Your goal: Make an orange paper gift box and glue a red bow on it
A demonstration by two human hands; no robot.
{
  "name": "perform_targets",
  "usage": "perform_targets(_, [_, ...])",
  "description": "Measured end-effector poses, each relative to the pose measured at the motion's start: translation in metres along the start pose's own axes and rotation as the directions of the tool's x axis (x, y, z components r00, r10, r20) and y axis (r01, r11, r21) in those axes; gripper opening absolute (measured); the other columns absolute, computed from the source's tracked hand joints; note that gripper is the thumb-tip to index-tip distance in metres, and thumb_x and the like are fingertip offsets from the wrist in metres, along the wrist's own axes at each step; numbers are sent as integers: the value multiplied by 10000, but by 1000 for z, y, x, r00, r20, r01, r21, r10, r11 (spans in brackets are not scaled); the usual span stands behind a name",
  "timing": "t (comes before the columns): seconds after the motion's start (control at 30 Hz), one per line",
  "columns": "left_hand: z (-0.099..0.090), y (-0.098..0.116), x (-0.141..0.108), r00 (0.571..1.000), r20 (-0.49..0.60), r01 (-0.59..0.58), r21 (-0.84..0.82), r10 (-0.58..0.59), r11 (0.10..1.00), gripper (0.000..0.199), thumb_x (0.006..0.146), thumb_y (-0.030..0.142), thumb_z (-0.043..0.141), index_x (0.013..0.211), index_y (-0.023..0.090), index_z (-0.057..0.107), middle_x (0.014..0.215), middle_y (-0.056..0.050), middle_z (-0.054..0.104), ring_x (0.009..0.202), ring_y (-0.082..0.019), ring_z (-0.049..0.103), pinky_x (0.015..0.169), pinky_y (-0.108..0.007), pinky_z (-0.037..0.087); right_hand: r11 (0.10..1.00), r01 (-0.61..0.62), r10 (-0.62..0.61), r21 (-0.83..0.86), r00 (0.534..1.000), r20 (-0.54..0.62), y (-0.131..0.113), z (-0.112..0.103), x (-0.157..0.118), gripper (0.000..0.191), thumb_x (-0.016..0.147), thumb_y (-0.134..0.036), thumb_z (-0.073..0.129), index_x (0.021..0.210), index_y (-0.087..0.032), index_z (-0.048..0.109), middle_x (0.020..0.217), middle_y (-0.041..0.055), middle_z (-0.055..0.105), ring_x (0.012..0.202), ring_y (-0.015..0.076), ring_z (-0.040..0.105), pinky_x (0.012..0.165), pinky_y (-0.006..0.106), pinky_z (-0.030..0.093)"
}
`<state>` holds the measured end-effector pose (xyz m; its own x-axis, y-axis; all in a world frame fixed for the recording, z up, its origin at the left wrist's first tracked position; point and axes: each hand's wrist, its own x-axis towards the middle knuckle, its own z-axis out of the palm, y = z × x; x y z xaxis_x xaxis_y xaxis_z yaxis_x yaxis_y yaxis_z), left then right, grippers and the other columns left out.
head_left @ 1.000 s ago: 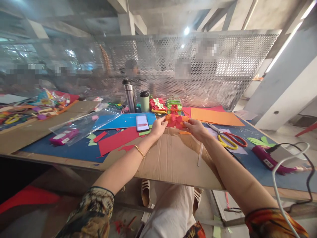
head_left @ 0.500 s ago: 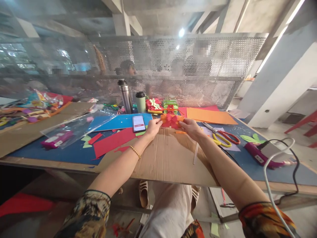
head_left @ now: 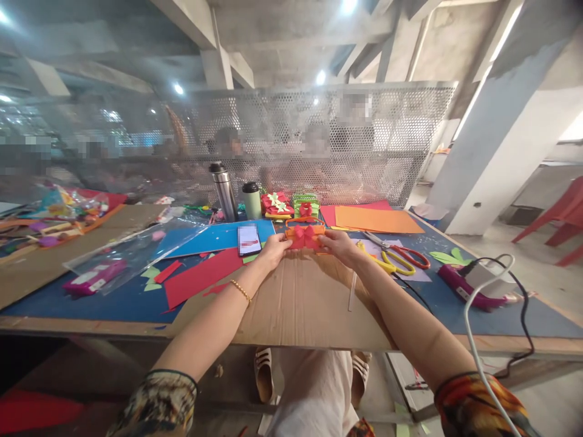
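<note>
A small orange handbag (head_left: 295,233) made of craft sheet, with a red bow on its front and an orange handle on top, is held upright between my two hands at the far end of the brown cardboard (head_left: 314,297). My left hand (head_left: 276,247) grips its left end, fingers closed. On the opposite end, my right hand (head_left: 341,246) pinches the right edge. Just behind stand a green craft bag (head_left: 298,209) with a red flower and a red one (head_left: 268,206) with pale flowers. A phone (head_left: 249,240) lies beside my left hand.
Scissors (head_left: 401,252) with red handles and a yellow-handled tool (head_left: 387,261) lie right of my hands. Orange sheets (head_left: 378,220) are behind them. A steel flask (head_left: 224,194) and green cup (head_left: 252,200) stand at the back. A white cable (head_left: 469,321) hangs at right.
The handbag's orange handle shows more clearly above the bow. Both hands keep hold of its ends. My view has shifted slightly, moving the scene left and down.
</note>
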<state>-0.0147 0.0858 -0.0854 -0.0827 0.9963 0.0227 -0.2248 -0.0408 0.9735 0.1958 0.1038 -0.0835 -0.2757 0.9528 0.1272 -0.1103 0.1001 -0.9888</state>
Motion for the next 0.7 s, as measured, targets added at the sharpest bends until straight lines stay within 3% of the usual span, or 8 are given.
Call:
perform_targets(0.13, [-6, 4, 6, 998, -59, -16, -36, 14, 999, 170, 745, -65, 746, 813, 91, 741, 830, -80, 767, 709, -176, 730, 701, -322, 649, 999, 37, -40, -22, 989, -139, -4, -10, 4, 165, 841, -226, 825, 939, -139, 725, 838, 68, 761, 775, 181, 762, 735, 337, 700])
perform_targets(0.33, [-34, 20, 23, 967, -232, -118, -48, 104, 992, 190, 755, -22, 778, 835, 129, 696, 808, 0, 715, 677, -114, 700, 736, -278, 639, 989, 134, -147, -62, 904, -401, -15, -31, 18, 156, 878, -167, 713, 1033, -151, 696, 890, 52, 730, 766, 151, 735, 665, 288, 684])
perform_targets(0.47, [-42, 19, 27, 963, -250, -109, -26, 99, 994, 192, 743, -1, 794, 831, 135, 692, 794, -1, 716, 674, -115, 700, 703, -252, 624, 988, 138, -152, -65, 892, -425, -14, -31, 22, 153, 849, -162, 706, 1001, -149, 698, 883, 55, 731, 739, 158, 733, 637, 300, 678])
perform_targets(0.63, [-32, 14, 34, 977, -212, -32, 22, 36, 999, 209, 757, -7, 786, 906, 123, 716, 822, -28, 731, 727, -148, 708, 715, -277, 632, 987, 149, -160, -60, 894, -418, -12, -27, 23, 218, 825, -215, 738, 1032, -153, 708, 946, 73, 753, 766, 164, 737, 639, 302, 676])
perform_targets(0.7, [-26, 17, 41, 982, -188, 15, 45, -6, 999, 194, 827, 57, 792, 1000, 108, 724, 933, -62, 745, 815, -170, 723, 778, -315, 640, 988, 143, -156, -61, 892, -424, -13, -27, 23, 214, 821, -212, 731, 1024, -150, 708, 959, 81, 750, 751, 158, 726, 606, 286, 660])
